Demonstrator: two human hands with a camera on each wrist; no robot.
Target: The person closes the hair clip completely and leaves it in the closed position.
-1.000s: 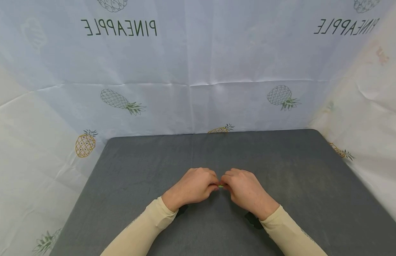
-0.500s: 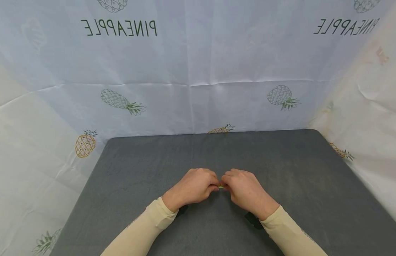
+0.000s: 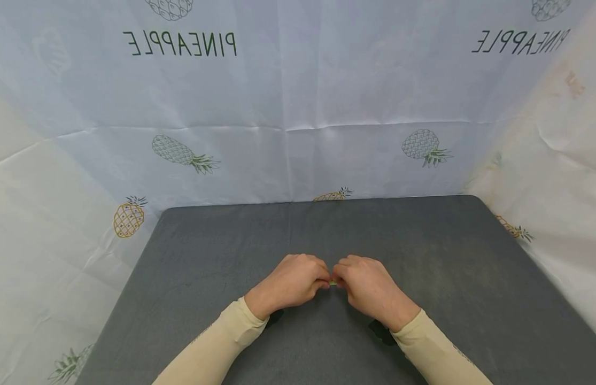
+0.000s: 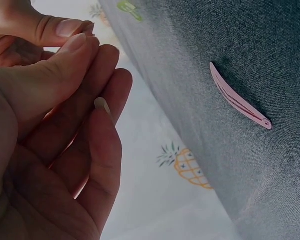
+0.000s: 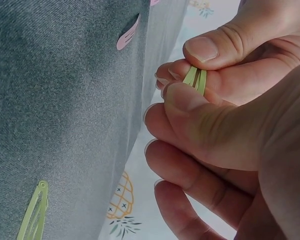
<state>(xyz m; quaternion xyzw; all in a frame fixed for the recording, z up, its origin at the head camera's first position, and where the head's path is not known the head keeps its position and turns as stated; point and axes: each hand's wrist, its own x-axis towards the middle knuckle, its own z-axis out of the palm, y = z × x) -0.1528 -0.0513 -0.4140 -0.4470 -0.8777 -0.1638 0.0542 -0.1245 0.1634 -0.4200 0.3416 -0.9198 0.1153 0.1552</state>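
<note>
Both hands meet over the middle of the table in the head view, with a thin green sliver of a hair clip point(image 3: 333, 283) between them. My left hand point(image 3: 294, 280) pinches one end of this clip between thumb and fingers. The thumb and index finger of my right hand point(image 3: 372, 289) pinch its other end. Up close in the right wrist view, two prongs of the green snap hair clip point(image 5: 202, 82) show between the thumbs; the fingers cover both its ends. In the left wrist view the left hand point(image 4: 65, 115) hides the clip.
On the grey table point(image 3: 230, 235) lie a pink snap hair clip point(image 4: 237, 100) and another green one point(image 5: 35, 212). A green clip point(image 4: 129, 9) shows at the left wrist view's top. Pineapple-print cloth point(image 3: 298, 96) stands behind and beside the table.
</note>
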